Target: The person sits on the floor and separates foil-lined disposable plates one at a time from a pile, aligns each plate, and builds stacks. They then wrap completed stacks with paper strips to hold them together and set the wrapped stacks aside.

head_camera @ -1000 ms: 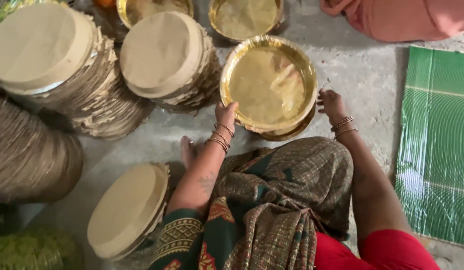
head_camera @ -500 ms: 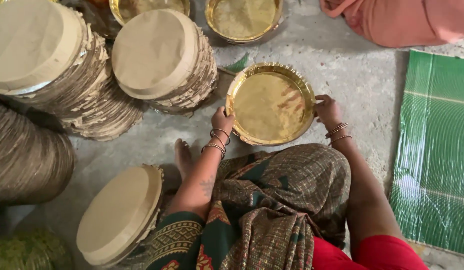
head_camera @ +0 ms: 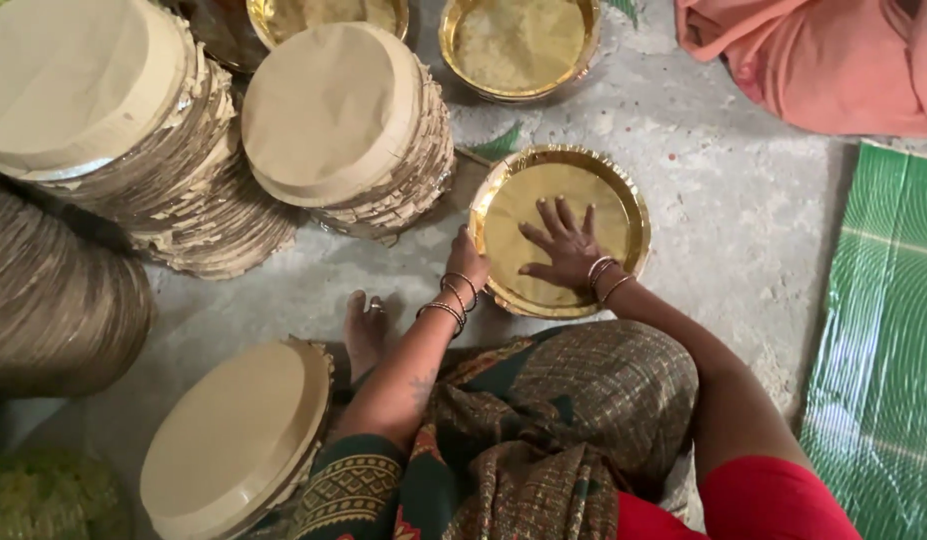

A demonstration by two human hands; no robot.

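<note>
Right hand flat on gold plate

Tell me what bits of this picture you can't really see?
- Head view: gold plate middle, covered by the right hand.
- Left hand fingers, hidden where they meet the plate's rim.
- Tall plate stack, cut off by the top edge.
- Green mat, cut off by the right edge.
- Person in pink cloth, mostly out of frame.

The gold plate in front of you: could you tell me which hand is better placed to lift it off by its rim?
Probably the left hand: it already grips the rim of the gold plate, while the right hand lies flat, fingers spread, inside it.
</note>
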